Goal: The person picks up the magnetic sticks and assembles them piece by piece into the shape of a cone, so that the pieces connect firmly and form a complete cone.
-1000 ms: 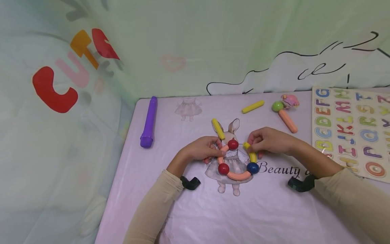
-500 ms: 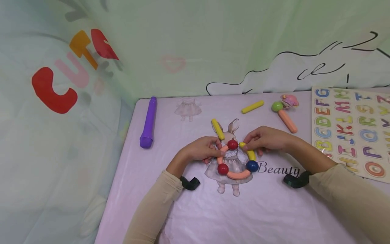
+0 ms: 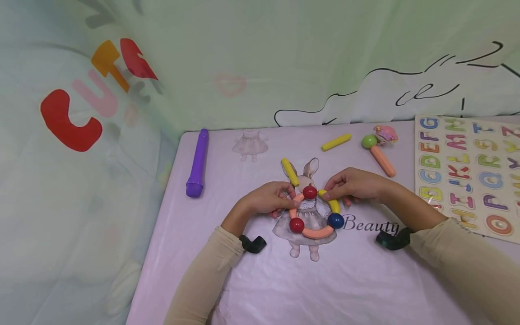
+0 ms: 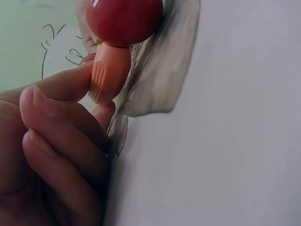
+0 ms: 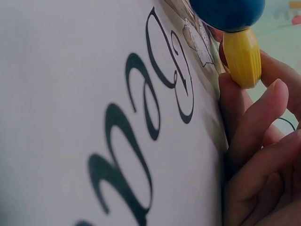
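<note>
A ring of curved sticks and balls lies in front of me in the head view. My left hand [image 3: 268, 197] pinches its left orange curved stick [image 4: 110, 73], between the top red ball [image 3: 310, 192] and the lower-left red ball [image 3: 297, 225]. My right hand [image 3: 353, 186] pinches the yellow curved stick [image 5: 242, 59], which joins the blue ball [image 3: 336, 220]. The yellow stick's upper end is at the top red ball; whether they touch, I cannot tell. Another orange curved stick [image 3: 318, 233] spans the bottom. Fingers partly cover both side sticks.
Two loose yellow sticks [image 3: 290, 171] lie beyond the ring. Farther right are a green ball [image 3: 369, 141], an orange stick [image 3: 383, 161] and a pink ornament [image 3: 386, 134]. A purple stick-like toy [image 3: 197, 164] lies left; an alphabet board [image 3: 443, 212] lies right.
My right hand has moved left, swinging the yellow curved stick's upper end over to the top red ball and narrowing the gap. The left hand has stayed nearly still.
</note>
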Demonstrator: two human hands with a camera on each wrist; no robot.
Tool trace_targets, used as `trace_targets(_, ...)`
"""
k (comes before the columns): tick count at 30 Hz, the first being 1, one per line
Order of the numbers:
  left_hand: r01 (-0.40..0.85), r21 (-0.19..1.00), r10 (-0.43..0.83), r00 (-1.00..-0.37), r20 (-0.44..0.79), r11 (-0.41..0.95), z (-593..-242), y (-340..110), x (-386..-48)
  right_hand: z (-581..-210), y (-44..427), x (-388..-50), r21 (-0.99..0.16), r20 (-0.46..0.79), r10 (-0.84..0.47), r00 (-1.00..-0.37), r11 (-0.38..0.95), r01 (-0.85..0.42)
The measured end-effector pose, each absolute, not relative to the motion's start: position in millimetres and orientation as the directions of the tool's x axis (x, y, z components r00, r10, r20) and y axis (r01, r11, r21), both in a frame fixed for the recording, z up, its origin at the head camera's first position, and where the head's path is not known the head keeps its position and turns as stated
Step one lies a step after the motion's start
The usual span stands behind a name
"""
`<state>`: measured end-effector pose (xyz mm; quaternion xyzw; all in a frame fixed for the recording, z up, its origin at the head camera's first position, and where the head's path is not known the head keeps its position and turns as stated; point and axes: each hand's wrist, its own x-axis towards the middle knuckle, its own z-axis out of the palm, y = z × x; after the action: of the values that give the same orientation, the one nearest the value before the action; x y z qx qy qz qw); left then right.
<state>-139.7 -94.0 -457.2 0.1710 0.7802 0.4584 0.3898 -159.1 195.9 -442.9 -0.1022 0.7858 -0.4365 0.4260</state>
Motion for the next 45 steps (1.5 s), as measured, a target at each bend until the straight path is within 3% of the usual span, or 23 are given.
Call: trace_targets(45,-0.112,0.868,0.639,-0.631,-0.439,0.484,-458.4,-95.7,-139.6,-442.0,193.3,-156.7,-0.786,-0.570,-0.531,-0.627,0.574,0.228)
